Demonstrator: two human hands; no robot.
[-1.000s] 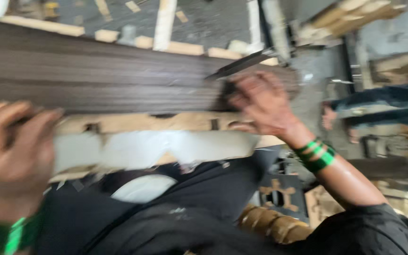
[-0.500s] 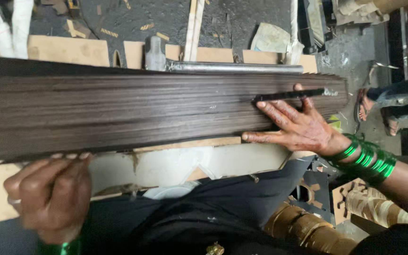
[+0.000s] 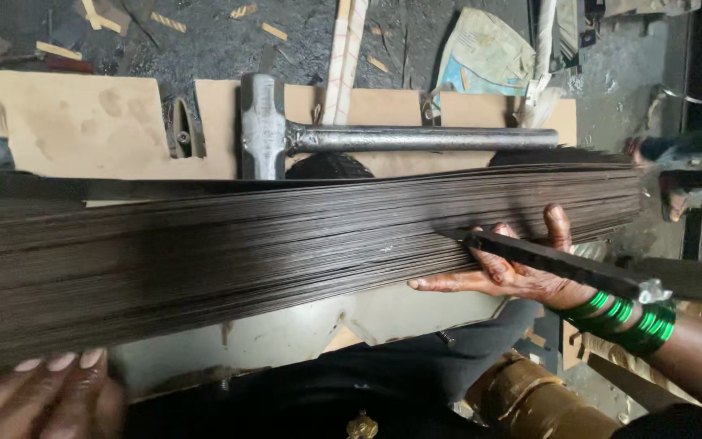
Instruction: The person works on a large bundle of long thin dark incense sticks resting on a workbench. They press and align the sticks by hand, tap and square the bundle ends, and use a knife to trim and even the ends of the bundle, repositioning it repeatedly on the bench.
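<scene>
Dark sheet stack (image 3: 286, 252): both hands (image 3: 522, 272) at near edge.

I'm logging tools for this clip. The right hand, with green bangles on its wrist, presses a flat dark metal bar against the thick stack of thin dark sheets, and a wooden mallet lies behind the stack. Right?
Not quite: the head view shows a grey all-metal hammer behind the stack, not a wooden mallet. The rest holds: the right hand, green bangles on its wrist, presses a flat dark metal bar against the thick stack of thin dark sheets.
</scene>
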